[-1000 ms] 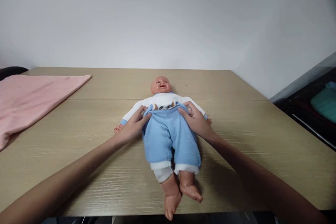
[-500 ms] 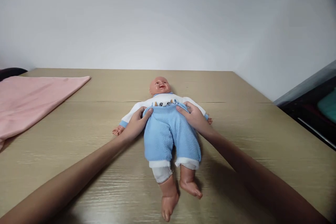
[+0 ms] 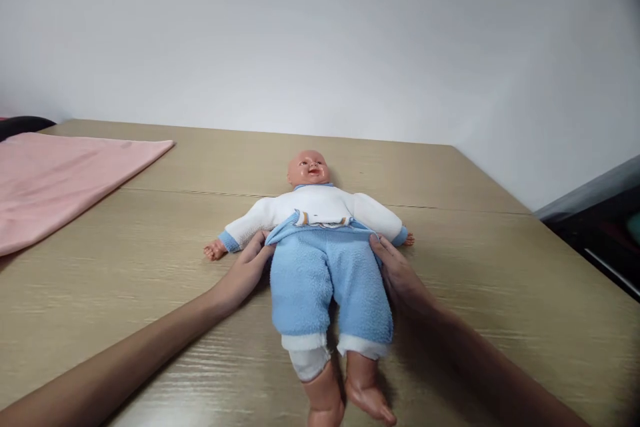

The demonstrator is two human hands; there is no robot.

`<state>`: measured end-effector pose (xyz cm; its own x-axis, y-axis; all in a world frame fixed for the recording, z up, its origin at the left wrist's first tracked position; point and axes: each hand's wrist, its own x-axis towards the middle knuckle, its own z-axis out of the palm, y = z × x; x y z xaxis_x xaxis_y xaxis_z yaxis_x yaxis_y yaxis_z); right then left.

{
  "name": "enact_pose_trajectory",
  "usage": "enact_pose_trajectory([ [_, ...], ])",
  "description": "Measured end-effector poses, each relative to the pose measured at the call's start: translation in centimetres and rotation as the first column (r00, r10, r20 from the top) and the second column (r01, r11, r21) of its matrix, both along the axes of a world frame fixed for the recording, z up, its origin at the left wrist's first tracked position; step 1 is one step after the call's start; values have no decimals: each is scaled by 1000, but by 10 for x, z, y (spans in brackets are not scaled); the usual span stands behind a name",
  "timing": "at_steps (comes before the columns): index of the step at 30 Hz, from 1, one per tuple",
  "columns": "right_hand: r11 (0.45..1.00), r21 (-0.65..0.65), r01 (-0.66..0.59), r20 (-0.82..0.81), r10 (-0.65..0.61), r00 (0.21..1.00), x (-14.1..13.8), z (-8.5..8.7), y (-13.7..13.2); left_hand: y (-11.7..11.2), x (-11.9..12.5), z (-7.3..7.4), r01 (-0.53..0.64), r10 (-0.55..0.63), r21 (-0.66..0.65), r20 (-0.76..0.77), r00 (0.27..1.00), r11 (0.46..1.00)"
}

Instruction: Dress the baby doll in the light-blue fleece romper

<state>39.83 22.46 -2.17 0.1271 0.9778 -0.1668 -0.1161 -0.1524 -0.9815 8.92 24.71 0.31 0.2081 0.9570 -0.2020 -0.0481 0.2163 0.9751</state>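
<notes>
A baby doll [image 3: 309,169] lies on its back on the wooden table [image 3: 480,267], head away from me. It wears a white top [image 3: 320,203] and fluffy light-blue trousers [image 3: 327,277]. My left hand [image 3: 245,270] is closed on the trousers' waistband at the doll's left-hand side in view, fingers pinching the fabric. My right hand [image 3: 397,273] grips the waistband on the other side, fingers tucked against the hip. The doll's bare feet [image 3: 370,400] point toward me at the table's near edge.
A pink cloth [image 3: 60,173] lies spread over the table's far left corner. A pale wall runs behind the table. To the right of the table stands a dark unit [image 3: 600,233].
Both hands slid from the doll's chest down to its hips, and the trousers' waistband came down with them, uncovering more of the white top. The view shifted slightly.
</notes>
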Motion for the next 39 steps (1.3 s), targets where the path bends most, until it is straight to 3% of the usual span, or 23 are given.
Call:
enact_pose_trajectory([
  [2, 999, -40, 7, -59, -9, 998, -6, 1, 1, -5, 9, -3, -50, 65, -101, 147, 987, 994],
  [4, 999, -33, -2, -23, 2, 1000, -9, 7, 1, -6, 13, -3, -36, 59, -114, 206, 977, 993],
  [8, 991, 64, -121, 46, 118, 992, -7, 17, 3, 7, 6, -5, 15, -20, 43, 109, 994, 999],
  [14, 977, 170, -127, 57, 119, 991, 6, 21, 5, 36, -17, -5, 187, -195, 191, 26, 980, 964],
  [16, 963, 217, -162, 166, 127, 978, 6, 26, 7, 40, -19, -2, 198, -202, 248, -12, 979, 948],
  [18, 945, 245, -218, 377, 114, 919, 2, 37, 9, 42, -18, 3, 197, -189, 296, -57, 980, 935],
  [20, 918, 269, -292, 598, 79, 798, -4, 53, 13, 45, -15, 11, 199, -174, 331, -105, 979, 922],
  [23, 843, 323, -431, 767, 34, 641, -17, 75, 25, 49, -12, 25, 277, -208, 359, -219, 953, 892],
  [26, 820, 320, -475, 740, 98, 666, -28, 85, 42, 54, -10, 31, 323, -231, 347, -280, 932, 881],
  [29, 882, 284, -376, 652, 109, 750, -33, 82, 59, 57, -8, 25, 235, -182, 270, -208, 961, 934],
  [31, 908, 239, -345, 697, 87, 711, -30, 75, 66, 60, -8, 18, 173, -143, 209, -151, 978, 963],
  [34, 920, 162, -358, 771, 108, 628, -15, 59, 68, 63, -12, 9, 167, -128, 235, -173, 977, 957],
  [37, 919, 163, -358, 635, 180, 751, 3, 41, 58, 63, -19, 4, 150, -98, 263, -202, 974, 953],
  [39, 923, 181, -340, 545, 193, 816, 12, 29, 47, 59, -19, 1, 106, -81, 197, -131, 988, 975],
])
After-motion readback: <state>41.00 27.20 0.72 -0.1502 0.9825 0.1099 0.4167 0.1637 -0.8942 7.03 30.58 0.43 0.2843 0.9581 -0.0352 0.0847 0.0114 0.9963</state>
